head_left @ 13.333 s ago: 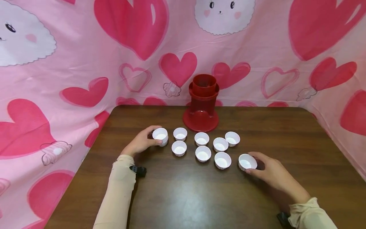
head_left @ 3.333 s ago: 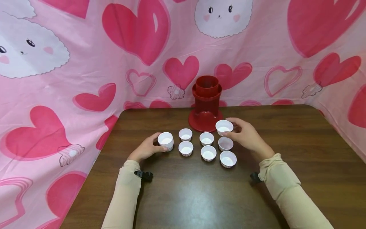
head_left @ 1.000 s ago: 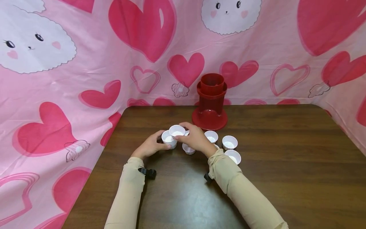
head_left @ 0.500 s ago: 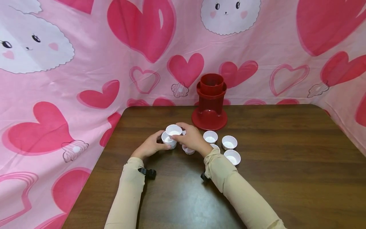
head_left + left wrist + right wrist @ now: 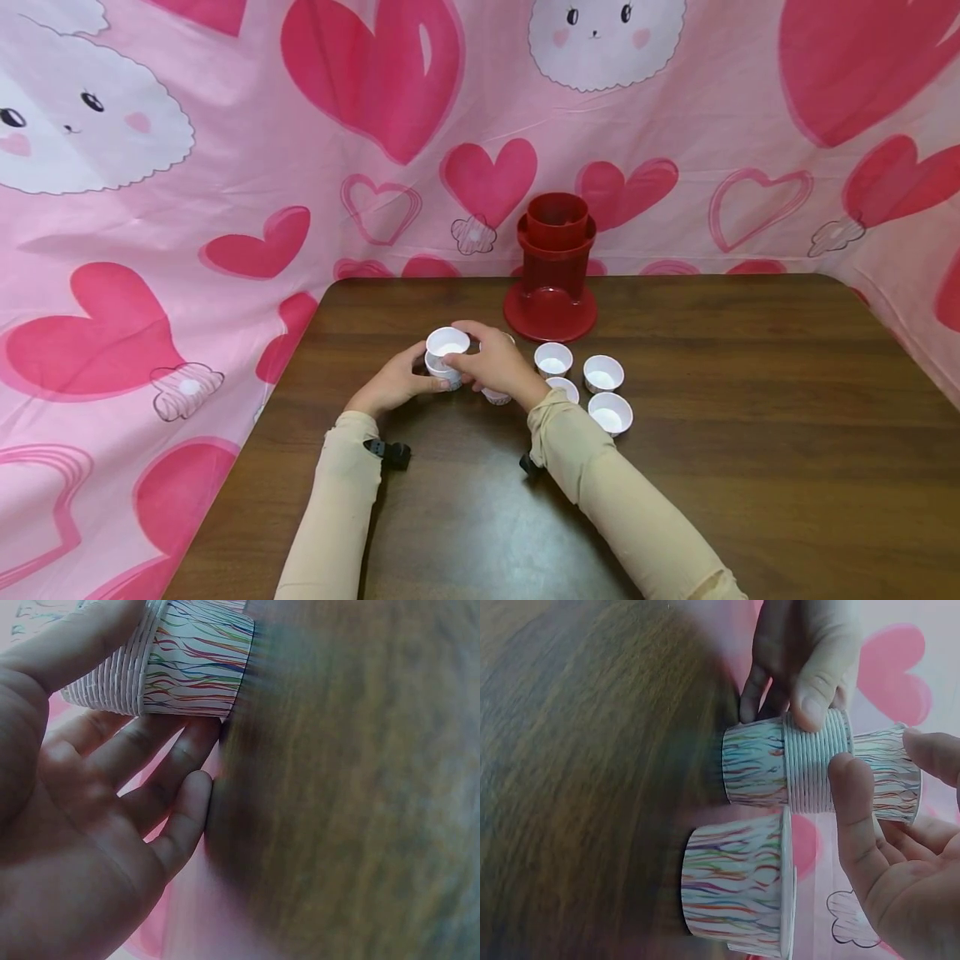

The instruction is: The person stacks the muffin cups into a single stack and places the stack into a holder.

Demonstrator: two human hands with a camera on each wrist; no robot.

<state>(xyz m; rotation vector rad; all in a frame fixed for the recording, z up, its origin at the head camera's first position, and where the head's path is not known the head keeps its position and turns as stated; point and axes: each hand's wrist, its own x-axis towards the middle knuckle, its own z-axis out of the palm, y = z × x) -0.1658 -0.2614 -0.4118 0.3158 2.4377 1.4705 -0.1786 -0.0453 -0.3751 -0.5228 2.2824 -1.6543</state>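
My left hand [image 5: 393, 385] grips a stack of nested white paper baking cups [image 5: 444, 378] standing on the table at the left end of the group. In the left wrist view the stack [image 5: 196, 664] shows many close rims and wavy coloured lines. Directly above it, my right hand [image 5: 501, 363] pinches one more baking cup [image 5: 447, 340] between thumb and fingers. In the right wrist view this cup [image 5: 891, 776] has its narrow end at or just inside the stack's top rim. How deep it sits is hidden by my fingers.
Several single baking cups [image 5: 610, 413] stand upright to the right, in loose pairs. Two of them, close beside the stack, are partly hidden by my right hand. A red stand [image 5: 553, 292] with a round base is behind the cups, before a heart-patterned cloth [image 5: 375, 83].
My right hand has carried a cup leftward from the right side of the group to above the stack, lastly a little further left. My left hand has kept its grip. Fewer single cups stand at right.
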